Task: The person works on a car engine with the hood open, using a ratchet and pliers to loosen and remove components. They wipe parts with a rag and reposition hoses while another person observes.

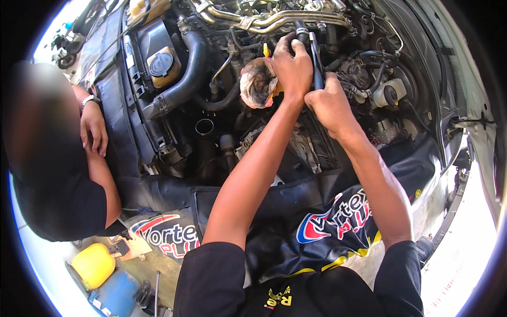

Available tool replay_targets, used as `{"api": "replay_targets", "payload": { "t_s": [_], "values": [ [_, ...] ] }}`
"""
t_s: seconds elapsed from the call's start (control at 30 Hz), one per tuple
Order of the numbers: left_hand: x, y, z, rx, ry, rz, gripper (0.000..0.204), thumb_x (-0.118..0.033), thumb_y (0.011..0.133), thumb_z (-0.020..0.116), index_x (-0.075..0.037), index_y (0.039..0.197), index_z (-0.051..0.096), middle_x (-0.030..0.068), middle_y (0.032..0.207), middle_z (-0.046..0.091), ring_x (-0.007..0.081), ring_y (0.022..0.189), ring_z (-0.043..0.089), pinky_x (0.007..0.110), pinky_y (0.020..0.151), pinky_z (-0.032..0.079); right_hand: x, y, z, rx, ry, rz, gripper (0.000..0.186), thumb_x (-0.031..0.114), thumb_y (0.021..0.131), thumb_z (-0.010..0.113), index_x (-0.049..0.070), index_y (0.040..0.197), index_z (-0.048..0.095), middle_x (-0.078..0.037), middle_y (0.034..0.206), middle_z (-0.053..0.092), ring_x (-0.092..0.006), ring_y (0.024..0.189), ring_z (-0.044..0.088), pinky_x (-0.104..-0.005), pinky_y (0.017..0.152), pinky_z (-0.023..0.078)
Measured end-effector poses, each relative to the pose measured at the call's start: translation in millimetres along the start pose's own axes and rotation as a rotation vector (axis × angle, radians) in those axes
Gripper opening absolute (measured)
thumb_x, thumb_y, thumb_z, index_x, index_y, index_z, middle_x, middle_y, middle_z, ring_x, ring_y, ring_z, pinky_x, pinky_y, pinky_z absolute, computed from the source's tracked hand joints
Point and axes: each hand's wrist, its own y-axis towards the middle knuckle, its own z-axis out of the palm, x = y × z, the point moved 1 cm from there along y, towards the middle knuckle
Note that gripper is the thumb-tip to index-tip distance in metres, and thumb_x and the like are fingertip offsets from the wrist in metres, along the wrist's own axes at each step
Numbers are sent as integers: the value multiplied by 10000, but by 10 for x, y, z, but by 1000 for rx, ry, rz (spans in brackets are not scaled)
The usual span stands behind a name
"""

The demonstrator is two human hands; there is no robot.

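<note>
My right hand [334,108] is closed round the dark handles of a pair of pliers [317,66]. Their narrow metal jaws point up beside a short black hose [301,31] with a clamp, below the metal pipes [274,22]. Just left of the pliers, my left hand [294,68] has its fingers curled at the lower end of that hose; what they grip is hidden. Against the left side of this hand sits a stained, bunched-up cloth [257,83]. A yellow-topped dipstick handle [266,50] stands above the cloth.
A thick black intake hose [190,68] and a capped reservoir [162,66] lie left in the engine bay. Another person's hand [94,127] rests at the left edge. Black fender covers [285,211] drape the front. A brake fluid reservoir [390,94] stands right.
</note>
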Motion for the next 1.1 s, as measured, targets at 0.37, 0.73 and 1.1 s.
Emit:
{"api": "replay_targets", "payload": {
  "t_s": [0.37, 0.73, 1.1],
  "values": [
    [1, 98, 7, -55, -8, 59, 276, -165, 995, 583, 59, 1046, 736, 262, 910, 742, 402, 845, 727, 441, 779, 532, 363, -129, 93, -108, -634, 43, 616, 112, 765, 597, -211, 1253, 403, -439, 1097, 639, -554, 1100, 638, -511, 1010, 492],
    [-24, 100, 81, -119, 131, 19, 280, -142, 958, 575, 53, 1060, 748, 282, 989, 733, 448, 926, 715, 496, 850, 546, 501, -166, 192, -273, -1140, -42, 648, 134, 780, 661, -153, 1303, 408, -387, 1119, 664, -507, 1101, 661, -528, 994, 517],
    [-14, 49, 98, -108, -71, 34, 331, -122, 969, 569, 69, 1200, 710, 243, 1158, 718, 414, 1056, 694, 457, 951, 522, 538, -18, 25, -234, -1116, -150, 511, 50, 734, 568, -94, 1205, 429, -358, 903, 654, -533, 950, 656, -590, 880, 484]
  ]
}}
